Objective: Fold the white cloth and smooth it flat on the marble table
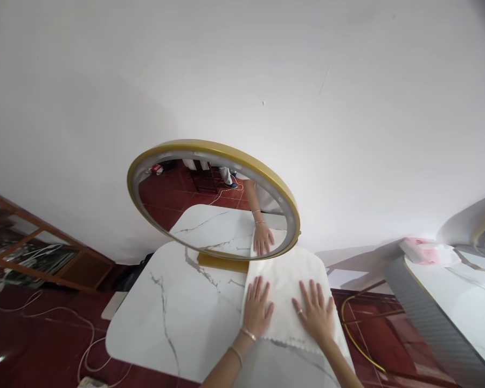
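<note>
A white cloth [285, 293] with a scalloped near edge lies spread over the right part of the marble-patterned table [145, 323]. On its left side my left hand [257, 307] rests flat, fingers stretched out. My right hand [316, 312] presses flat on its right side with the fingers spread, a ring on one of them. Neither hand grips the cloth. Just beyond the cloth stands a round mirror [214, 199] with a gold frame, on a gold base [222, 262]. One hand and part of the cloth show again in its glass.
To the right is another table [448, 291] with a pink and white packet [426, 251] on it. A wooden-framed cabinet [36, 242] stands at the left wall. White cables [91, 334] run across the red tiled floor. A white wall rises behind the mirror.
</note>
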Tool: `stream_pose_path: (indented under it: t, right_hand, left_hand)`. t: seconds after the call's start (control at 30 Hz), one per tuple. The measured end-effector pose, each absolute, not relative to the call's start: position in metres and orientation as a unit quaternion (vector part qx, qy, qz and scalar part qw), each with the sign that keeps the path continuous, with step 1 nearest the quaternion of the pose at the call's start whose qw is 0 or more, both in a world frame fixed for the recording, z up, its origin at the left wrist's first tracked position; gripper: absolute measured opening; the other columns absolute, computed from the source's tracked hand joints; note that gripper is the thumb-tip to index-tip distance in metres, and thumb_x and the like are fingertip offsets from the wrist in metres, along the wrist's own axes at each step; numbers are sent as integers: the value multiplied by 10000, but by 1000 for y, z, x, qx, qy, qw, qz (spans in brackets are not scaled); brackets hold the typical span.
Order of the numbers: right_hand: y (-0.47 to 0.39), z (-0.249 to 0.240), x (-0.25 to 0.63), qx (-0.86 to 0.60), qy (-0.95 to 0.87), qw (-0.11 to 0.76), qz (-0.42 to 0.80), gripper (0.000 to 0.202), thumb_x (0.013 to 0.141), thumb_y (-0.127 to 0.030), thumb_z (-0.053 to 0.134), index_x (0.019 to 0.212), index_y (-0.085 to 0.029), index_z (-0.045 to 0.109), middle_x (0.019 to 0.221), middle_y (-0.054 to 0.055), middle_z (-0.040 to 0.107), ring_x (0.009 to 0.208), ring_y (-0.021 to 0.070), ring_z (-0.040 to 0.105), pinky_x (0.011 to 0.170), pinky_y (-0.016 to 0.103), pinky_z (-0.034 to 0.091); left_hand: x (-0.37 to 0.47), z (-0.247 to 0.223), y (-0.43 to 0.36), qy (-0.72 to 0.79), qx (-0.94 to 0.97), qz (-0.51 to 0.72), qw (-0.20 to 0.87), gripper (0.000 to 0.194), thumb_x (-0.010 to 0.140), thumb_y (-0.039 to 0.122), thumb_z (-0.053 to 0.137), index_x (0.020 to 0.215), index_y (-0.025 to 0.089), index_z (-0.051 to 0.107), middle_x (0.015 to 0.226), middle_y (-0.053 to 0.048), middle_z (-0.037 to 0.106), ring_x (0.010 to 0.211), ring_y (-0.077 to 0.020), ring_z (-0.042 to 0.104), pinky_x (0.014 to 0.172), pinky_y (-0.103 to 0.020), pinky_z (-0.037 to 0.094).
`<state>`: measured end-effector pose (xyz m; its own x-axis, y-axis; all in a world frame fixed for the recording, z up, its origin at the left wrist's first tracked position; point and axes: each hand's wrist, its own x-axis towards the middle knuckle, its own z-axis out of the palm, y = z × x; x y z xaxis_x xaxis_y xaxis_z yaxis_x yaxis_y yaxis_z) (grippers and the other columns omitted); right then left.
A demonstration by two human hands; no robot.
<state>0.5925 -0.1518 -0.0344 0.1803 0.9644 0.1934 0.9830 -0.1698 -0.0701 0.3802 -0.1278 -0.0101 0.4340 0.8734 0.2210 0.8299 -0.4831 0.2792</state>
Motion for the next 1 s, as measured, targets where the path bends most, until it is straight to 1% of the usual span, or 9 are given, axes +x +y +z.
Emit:
stream_pose_path:
  t: [0.17,0.4,0.57,0.67,0.77,0.83,0.87,0.93,1.0]
  right_hand:
    - [-121,-27,600,-758,-648,58,-41,621,901,-557,249,1437,-266,367,1548,65,238,1439,260,115,1103,578,118]
    - [-187,-38,593,-739,-658,125,-76,681,907,-599,113,1436,-255,368,1546,61,238,1440,271,103,1091,626,97]
    - [-244,-41,574,-691,-691,190,-98,661,915,-583,213,1506,-302,123,1547,82,233,1425,318,156,1067,646,154]
    - [-252,-44,567,-680,-690,220,-111,674,915,-585,232,1508,-318,57,1509,106,307,1385,351,245,1040,676,179]
    - [-235,-48,570,-686,-670,256,-119,670,920,-596,218,1502,-270,160,1342,145,487,1261,358,407,1033,680,208]
    - [-214,-48,574,-690,-660,278,-107,664,922,-597,238,1459,-212,297,1202,155,559,1170,333,478,1032,617,286]
    - [-204,-48,575,-689,-659,285,-97,657,922,-595,253,1428,-188,353,1177,157,565,1158,319,485,1024,568,332]
    - [-185,-47,575,-687,-661,289,-85,645,927,-585,248,1391,-165,405,1248,171,527,1218,311,444,1009,500,378]
    - [-173,-48,572,-687,-664,278,-96,656,932,-584,203,1394,-163,402,1373,176,441,1311,319,357,1035,504,350]
  left_hand:
    - [383,-17,-108,514,834,187,66,657,919,463,422,1492,266,168,1565,-69,163,1440,-253,170,1154,-518,186]
    - [371,-10,-164,515,834,181,80,693,906,511,427,1498,290,142,1572,-52,148,1438,-284,173,1168,-547,113]
    - [345,-14,-213,507,842,176,62,704,901,475,462,1498,277,144,1573,-47,148,1436,-287,178,1150,-558,182]
    - [336,-24,-223,514,836,186,50,670,893,449,490,1483,289,215,1572,-35,160,1435,-281,188,1136,-546,251]
    - [340,-29,-205,539,810,227,39,510,903,345,482,1401,302,384,1574,-8,172,1440,-261,177,1125,-512,315]
    - [349,-28,-179,543,801,248,41,451,906,259,455,1356,289,438,1578,1,159,1442,-242,167,1136,-485,316]
    - [354,-26,-165,540,802,251,46,463,905,239,447,1366,284,423,1583,-3,138,1444,-239,154,1143,-481,306]
    - [361,-22,-138,538,804,248,57,536,900,251,460,1422,287,340,1590,-17,76,1448,-256,118,1145,-493,292]
    - [365,-22,-120,546,800,241,65,623,888,301,495,1464,296,256,1590,-28,27,1446,-280,99,1138,-511,287]
